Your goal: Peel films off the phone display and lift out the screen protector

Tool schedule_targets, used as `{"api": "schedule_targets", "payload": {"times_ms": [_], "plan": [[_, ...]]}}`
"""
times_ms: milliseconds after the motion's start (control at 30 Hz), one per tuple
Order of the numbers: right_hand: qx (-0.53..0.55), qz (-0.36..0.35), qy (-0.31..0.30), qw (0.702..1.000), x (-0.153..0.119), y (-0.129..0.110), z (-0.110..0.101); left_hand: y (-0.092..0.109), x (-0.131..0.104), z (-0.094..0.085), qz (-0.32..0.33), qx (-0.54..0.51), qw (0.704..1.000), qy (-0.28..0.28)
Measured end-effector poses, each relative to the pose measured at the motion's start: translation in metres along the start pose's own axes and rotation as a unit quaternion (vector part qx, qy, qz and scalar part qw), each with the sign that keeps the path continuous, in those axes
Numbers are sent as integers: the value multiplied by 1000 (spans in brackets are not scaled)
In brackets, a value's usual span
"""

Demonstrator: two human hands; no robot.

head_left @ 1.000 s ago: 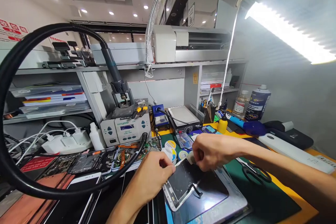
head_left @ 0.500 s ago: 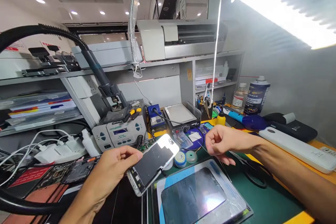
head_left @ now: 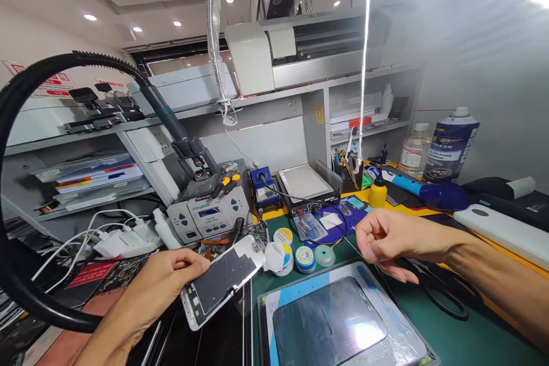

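My left hand pinches the left edge of a white-framed phone screen, thumb on top. Its dark backing faces up and a thin flex cable shows along its lower edge. On the right, my right hand is closed around a thin metal tool; its tip points up and left, and the rest is hidden by the fingers. Below and between the hands lies a glossy dark panel on a silver plate with blue edges. Neither hand touches the panel.
Solder reels and a crumpled white tissue sit behind the panel. A soldering station stands back left, below a thick black hose. A yellow bottle and spray can stand at right. The mat is green.
The view has turned, so the bench sits farther right in it. My left hand has moved left with the phone screen, away from the panel. My right hand keeps its closed grip.
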State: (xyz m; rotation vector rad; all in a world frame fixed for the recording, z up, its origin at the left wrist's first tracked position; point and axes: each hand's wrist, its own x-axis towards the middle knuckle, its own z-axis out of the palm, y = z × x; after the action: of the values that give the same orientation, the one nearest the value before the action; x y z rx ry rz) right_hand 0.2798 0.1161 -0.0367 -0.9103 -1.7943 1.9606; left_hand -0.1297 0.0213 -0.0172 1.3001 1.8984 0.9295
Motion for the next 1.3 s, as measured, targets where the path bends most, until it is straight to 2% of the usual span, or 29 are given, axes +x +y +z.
{"api": "schedule_targets", "payload": {"times_ms": [333,467,567,700,833,900,1067,1133,1200,1300], "plan": [[4,17,-10,1000,-1,4,-1,-4,-10,-14,-16,-10,998,53],[2,23,-11,1000,-1,4,1,-2,-10,-18,-20,-42,998,48],[-2,29,-15,999,0,4,1,2,-9,-12,-22,-71,997,22],[-5,36,-18,999,1,5,2,7,-4,8,-21,-64,998,-8],[-6,42,-20,999,-1,7,2,5,2,18,-16,-57,998,-13],[-7,41,-22,999,-2,7,2,2,3,14,-16,-72,997,3],[-5,38,-28,999,0,11,2,-5,0,-11,-10,-150,985,84],[-5,39,-31,999,1,13,0,-7,-1,-16,-7,-167,981,95],[-4,41,-37,998,2,15,-2,-7,0,-15,-7,-167,982,88],[-4,41,-47,998,2,17,-5,-6,3,-4,-9,-140,988,64]]}}
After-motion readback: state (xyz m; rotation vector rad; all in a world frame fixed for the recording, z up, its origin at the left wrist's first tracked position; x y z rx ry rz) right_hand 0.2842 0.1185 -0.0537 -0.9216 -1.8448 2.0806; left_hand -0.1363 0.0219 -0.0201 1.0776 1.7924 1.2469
